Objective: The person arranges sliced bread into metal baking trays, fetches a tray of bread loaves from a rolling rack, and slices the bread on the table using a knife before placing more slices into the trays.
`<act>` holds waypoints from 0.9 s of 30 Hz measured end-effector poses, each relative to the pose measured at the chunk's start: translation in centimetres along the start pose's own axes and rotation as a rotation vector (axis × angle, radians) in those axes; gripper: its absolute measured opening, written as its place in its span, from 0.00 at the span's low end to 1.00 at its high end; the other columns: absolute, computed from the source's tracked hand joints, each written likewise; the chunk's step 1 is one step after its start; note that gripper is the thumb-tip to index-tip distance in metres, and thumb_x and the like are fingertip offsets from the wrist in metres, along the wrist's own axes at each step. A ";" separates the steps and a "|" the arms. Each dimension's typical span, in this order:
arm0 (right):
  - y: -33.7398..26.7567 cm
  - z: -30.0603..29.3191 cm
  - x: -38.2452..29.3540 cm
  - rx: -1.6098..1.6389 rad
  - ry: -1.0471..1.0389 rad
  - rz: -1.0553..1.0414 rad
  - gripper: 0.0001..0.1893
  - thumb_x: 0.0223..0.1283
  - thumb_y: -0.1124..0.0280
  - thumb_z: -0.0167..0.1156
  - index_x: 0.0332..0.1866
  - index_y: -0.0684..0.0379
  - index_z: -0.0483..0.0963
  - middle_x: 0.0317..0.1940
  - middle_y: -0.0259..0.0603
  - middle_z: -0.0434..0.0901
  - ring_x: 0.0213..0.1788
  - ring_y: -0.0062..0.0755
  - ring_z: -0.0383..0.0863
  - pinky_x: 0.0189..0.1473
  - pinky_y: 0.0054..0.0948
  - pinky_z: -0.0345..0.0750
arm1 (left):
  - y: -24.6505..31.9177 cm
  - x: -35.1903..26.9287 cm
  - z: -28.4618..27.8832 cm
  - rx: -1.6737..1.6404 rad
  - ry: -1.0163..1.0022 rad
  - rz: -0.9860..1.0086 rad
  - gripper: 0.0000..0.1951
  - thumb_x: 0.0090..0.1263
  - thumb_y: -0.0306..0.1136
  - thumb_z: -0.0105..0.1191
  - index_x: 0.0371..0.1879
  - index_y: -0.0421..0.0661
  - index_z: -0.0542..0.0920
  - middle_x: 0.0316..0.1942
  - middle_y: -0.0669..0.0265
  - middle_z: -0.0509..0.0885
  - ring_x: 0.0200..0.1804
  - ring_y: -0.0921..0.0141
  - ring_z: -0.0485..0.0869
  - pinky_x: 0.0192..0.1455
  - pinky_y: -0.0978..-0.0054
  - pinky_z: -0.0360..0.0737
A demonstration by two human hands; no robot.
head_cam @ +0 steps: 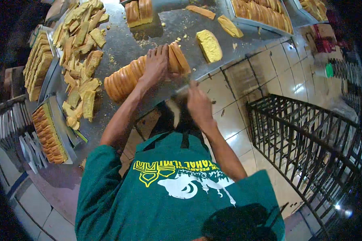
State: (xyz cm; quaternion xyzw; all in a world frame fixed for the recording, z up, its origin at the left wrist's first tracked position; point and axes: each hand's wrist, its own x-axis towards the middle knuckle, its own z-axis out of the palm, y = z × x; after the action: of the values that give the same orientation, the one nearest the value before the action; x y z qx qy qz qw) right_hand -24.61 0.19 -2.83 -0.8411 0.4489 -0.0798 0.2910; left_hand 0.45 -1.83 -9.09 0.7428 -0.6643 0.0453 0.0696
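A long golden-brown ridged bread loaf (125, 75) lies slantwise on the dark metal table (114, 36). My left hand (157, 61) presses on top of it, fingers pointing away from me. Right of that hand, the loaf's end part (179, 58) shows a gap between its segments. My right hand (199, 104) is closed around what looks like a knife (182, 89), close to the loaf's near right end at the table edge. Motion blurs this hand and the blade, and the handle is hidden in my fist. A yellow cut bread piece (209, 45) rests cut face up beyond the loaf's right end.
Crust trimmings (81, 60) are heaped on the left. More bread (138, 13) stands at the back, near a tray of loaves (262, 15). Bread slices (39, 64) and another loaf (49, 132) sit far left. A dark metal rack (301, 144) stands on the tiled floor at right.
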 end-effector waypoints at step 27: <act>3.6 4.7 -0.4 0.190 0.140 -0.114 0.25 0.77 0.70 0.48 0.76 0.63 0.64 0.53 0.67 0.80 0.51 0.69 0.81 0.54 0.56 0.80 | 1.3 0.5 -4.0 -0.303 -0.142 -0.041 0.64 0.38 0.58 0.81 0.80 0.54 0.60 0.66 0.47 0.72 0.68 0.44 0.72 0.73 0.48 0.68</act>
State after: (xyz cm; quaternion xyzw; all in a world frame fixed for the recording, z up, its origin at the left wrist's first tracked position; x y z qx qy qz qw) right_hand -25.55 0.98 -8.67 -0.8263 0.4098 -0.1968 0.3325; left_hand -0.69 -1.83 -5.03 0.7386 -0.6514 -0.1097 0.1346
